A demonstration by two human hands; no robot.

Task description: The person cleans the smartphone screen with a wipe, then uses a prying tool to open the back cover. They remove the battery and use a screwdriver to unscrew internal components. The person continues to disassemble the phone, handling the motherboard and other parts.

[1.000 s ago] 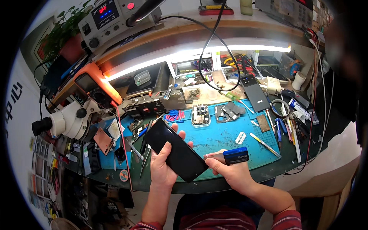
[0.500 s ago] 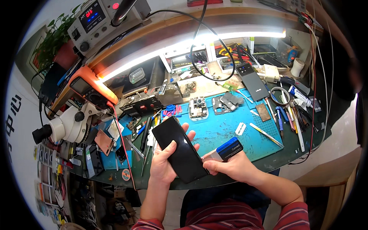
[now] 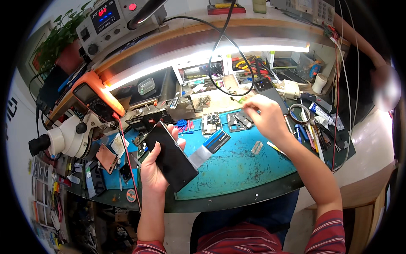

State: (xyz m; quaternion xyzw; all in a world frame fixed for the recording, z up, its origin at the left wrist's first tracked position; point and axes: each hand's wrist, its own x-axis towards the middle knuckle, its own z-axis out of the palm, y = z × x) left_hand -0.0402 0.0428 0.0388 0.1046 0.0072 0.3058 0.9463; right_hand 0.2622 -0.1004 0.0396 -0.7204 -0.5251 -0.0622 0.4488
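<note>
red letters on a lit display, white word on a blue-black tool, dark characters on white wall

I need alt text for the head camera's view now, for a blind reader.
The left hand holds a black phone over a cluttered bench, a flat blue-handled tool at the phone's edge. The right hand is near small parts on a blue mat; a microscope stands at left.

We could pass over the mat's front, between the phone and our right forearm; a card juts beside the phone farther back. Our right hand blocks the back right, tools crowd the right edge, and a looped cable hangs before the bins.
</note>
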